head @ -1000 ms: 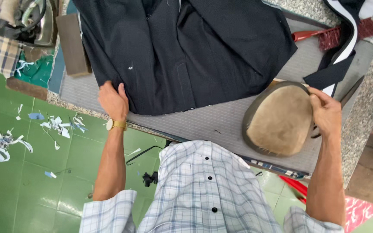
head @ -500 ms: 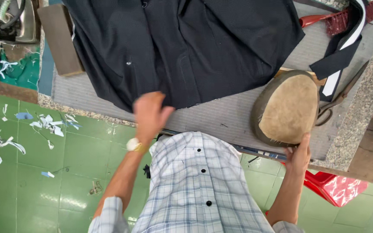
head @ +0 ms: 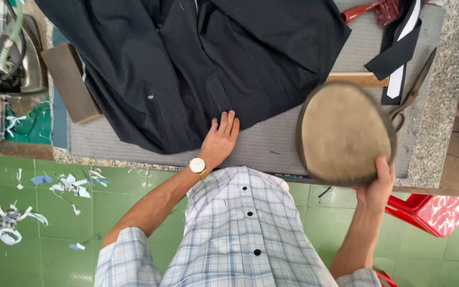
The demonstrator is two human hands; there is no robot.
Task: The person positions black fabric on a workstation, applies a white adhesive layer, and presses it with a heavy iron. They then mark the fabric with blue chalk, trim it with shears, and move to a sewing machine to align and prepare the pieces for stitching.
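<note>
A dark, almost black garment [head: 197,58] lies spread over a grey padded table [head: 272,141]. My left hand [head: 220,139], with a gold watch on its wrist, rests flat on the garment's lower hem, fingers together. My right hand [head: 379,183] grips the near edge of a tan oval pressing pad [head: 342,133] that lies at the table's right front, partly overhanging the edge. My checked shirt fills the lower middle.
A wooden block [head: 70,82] and an iron [head: 14,58] sit at the left. Scissors [head: 413,93] and black-and-white fabric strips [head: 399,48] lie at the right. A red plastic stool [head: 431,210] stands below right. Fabric scraps [head: 11,223] litter the green tiled floor.
My left hand moved from the garment's left corner to the right along the hem. My right hand slid from the pad's right side down to its near edge.
</note>
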